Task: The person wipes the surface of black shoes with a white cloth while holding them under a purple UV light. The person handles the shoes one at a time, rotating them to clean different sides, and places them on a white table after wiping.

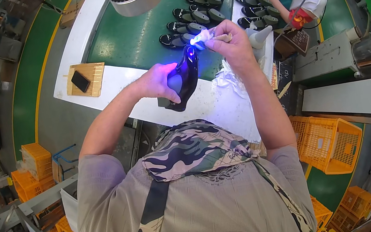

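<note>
One black shoe (191, 71) is resting in the worker's part-curled left hand (158, 82) — the nearly closed right hand (233, 43) is pinching a white wad (202, 39) at its far end.

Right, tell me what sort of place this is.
Probably a shoe factory or workshop: the left hand holds a black shoe, more shoes stand in rows on the green work surface, and orange plastic crates sit nearby.
</note>
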A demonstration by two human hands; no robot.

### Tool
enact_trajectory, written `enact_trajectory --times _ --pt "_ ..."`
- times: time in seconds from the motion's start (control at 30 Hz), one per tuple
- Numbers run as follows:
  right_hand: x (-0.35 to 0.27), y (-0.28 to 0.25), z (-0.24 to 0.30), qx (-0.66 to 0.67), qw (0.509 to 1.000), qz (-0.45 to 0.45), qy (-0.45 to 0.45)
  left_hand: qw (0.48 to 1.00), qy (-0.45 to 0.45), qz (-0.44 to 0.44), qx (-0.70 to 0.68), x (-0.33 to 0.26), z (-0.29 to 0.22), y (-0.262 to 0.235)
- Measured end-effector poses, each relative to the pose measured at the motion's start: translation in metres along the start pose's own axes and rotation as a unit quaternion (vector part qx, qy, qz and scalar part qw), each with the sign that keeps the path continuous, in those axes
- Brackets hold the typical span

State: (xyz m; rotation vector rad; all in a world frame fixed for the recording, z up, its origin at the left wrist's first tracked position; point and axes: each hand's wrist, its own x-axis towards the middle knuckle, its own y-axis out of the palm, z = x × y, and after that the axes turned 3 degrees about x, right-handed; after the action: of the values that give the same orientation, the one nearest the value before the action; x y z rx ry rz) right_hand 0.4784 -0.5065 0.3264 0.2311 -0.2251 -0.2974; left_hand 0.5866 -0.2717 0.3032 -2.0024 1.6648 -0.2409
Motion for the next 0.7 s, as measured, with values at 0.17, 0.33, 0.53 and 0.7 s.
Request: enact_trajectory --times 0.17,0.33,0.53,0.7 --pt "0.004 0.000 -0.008 -0.033 0.999 0.005 -0.041 0.990 -0.042 0.040 -0.129 -0.003 0.010 0.000" --pt "0.001 0.004 -0.016 -0.069 0.995 0.030 -0.064 0.963 -0.068 0.024 -0.259 -0.005 0.015 0.003" --pt "-0.010 0.010 -0.030 -0.065 0.994 0.055 -0.062 0.922 -0.067 -0.019 -0.381 -0.004 0.019 0.010" --pt "-0.022 0.011 -0.036 -0.046 0.997 0.061 -0.015 0.869 -0.099 -0.025 -0.483 0.000 0.020 0.011"
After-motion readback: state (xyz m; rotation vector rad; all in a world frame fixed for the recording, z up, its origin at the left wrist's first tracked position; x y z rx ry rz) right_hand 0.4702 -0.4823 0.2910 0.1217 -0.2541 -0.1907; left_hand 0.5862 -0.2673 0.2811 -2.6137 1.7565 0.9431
